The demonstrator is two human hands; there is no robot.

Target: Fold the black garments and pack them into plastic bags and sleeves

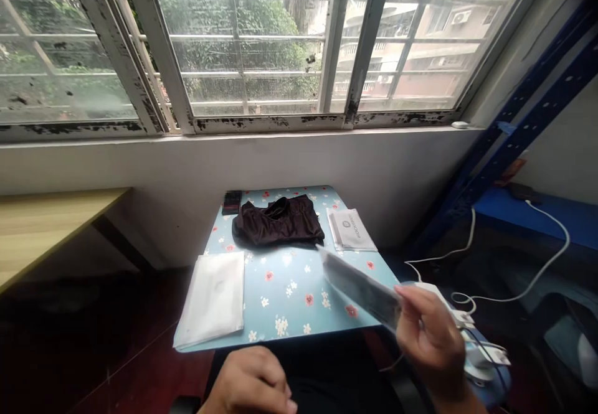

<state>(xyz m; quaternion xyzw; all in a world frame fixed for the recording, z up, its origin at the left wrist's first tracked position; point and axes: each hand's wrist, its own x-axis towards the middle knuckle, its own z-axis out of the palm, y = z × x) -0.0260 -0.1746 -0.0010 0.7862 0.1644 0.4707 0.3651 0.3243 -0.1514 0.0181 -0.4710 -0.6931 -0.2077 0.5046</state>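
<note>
My right hand pinches the near end of a flat, translucent plastic bag, which is held tilted above the table's right front edge. Greyish material shows through the bag, but I cannot make out what it is. Low at the front edge, my left hand has its fingers curled in, with nothing seen in them. A folded dark garment lies at the back middle of the flowered table. On the left rests a stack of frosted plastic bags. A white bag with a printed logo is at the back right.
A small dark box-like item sits in the back left corner of the table. To the right are a power strip with plugs and white cables. A wooden desk stands left, and a blue metal rack stands right.
</note>
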